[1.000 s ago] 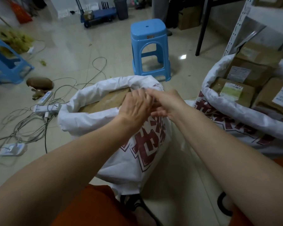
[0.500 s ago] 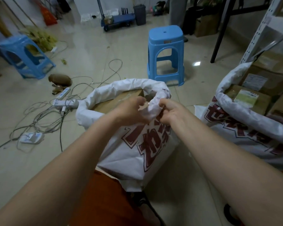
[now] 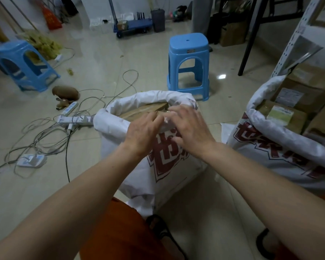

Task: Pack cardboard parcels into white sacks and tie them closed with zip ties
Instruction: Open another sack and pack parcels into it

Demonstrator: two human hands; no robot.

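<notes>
White sack [image 3: 139, 175] with red printed characters stands on the tiled floor [image 3: 101, 72] right in front of us, between our knees, its top rolled down into a thick rim. Inside it we see the brown top of a cardboard parcel [image 3: 139, 112] lying just below that rim. We have both hands at the near right part of the rim. Our left hand [image 3: 143, 134] rests on the rolled edge with its fingers curled over the fabric, gripping it. Our right hand [image 3: 189, 128] lies just beside it, fingers spread and bent down onto the rim; whether it pinches the fabric or only presses on it we cannot tell. The two hands are almost touching.

To our right a second white sack [image 3: 270, 156] with the same red print sits close by, open and filled with several cardboard boxes [image 3: 289, 113] bearing paper labels. Behind it rises a pale metal shelf frame [image 3: 293, 40]. Beyond the first sack stands a blue plastic stool [image 3: 189, 61], and another blue stool [image 3: 24, 62] stands far to the left. On the floor to the left lie tangled grey cables [image 3: 45, 132] and white power strips [image 3: 73, 119], with a brown soft toy [image 3: 65, 92] nearby. Our orange trousers [image 3: 120, 231] and a dark sandal [image 3: 161, 231] show at the bottom.
</notes>
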